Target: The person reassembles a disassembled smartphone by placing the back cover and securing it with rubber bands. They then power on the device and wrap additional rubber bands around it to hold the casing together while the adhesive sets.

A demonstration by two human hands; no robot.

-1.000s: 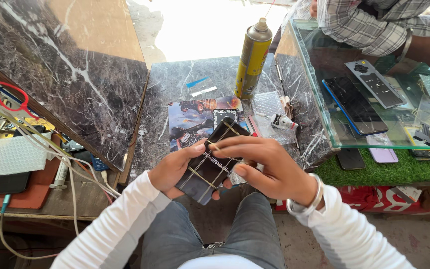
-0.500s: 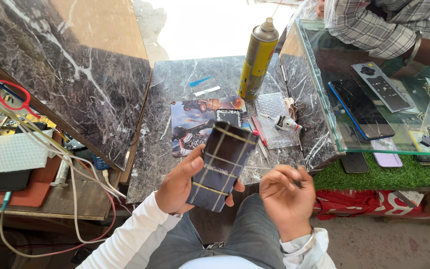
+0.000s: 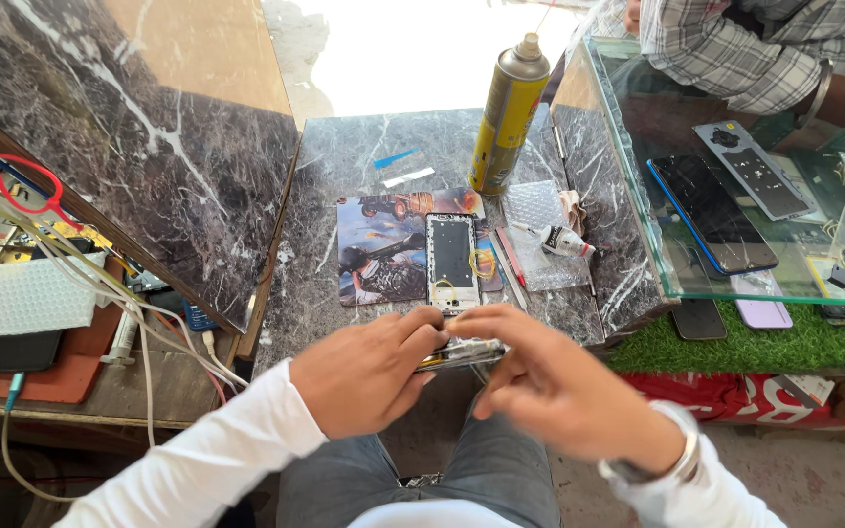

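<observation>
Head view, looking down at a dark marble worktop [image 3: 364, 166] and the person's lap. Both hands meet at the near edge of the worktop. The left hand [image 3: 369, 372] and the right hand [image 3: 559, 391] are close together, each clamped with its fingertips on a thin phone panel [image 3: 462, 352], which is held edge-on between them so that only its narrow glinting side shows. The panel hangs just in front of the worktop edge, above the knees in grey trousers. The right hand is blurred; a wristwatch [image 3: 662, 467] sits on its wrist. Both arms wear white sleeves.

On the worktop, just beyond the hands, lies a printed mat [image 3: 374, 249] with an opened phone body [image 3: 452, 259] resting face up on its right part. A yellow spray can [image 3: 508, 117] stands upright behind the mat. To the right of the phone body lie a red pen [image 3: 511, 256], a sheet of bubble wrap [image 3: 538, 210] and a small glue bottle [image 3: 564, 241] on its side.

At right stands a glass case [image 3: 628, 186] with a dark phone [image 3: 711, 210] and a grey back cover [image 3: 755, 168] on top; green artificial turf [image 3: 784, 342] lines its floor. Another person's arm in a checked sleeve [image 3: 735, 49] rests across the case.

At left, a marble slab [image 3: 119, 127] leans beside a wooden bench carrying white cables [image 3: 139, 313], a white padded sheet [image 3: 22, 298] and a black phone [image 3: 23, 350] on an orange mat [image 3: 51, 381].
</observation>
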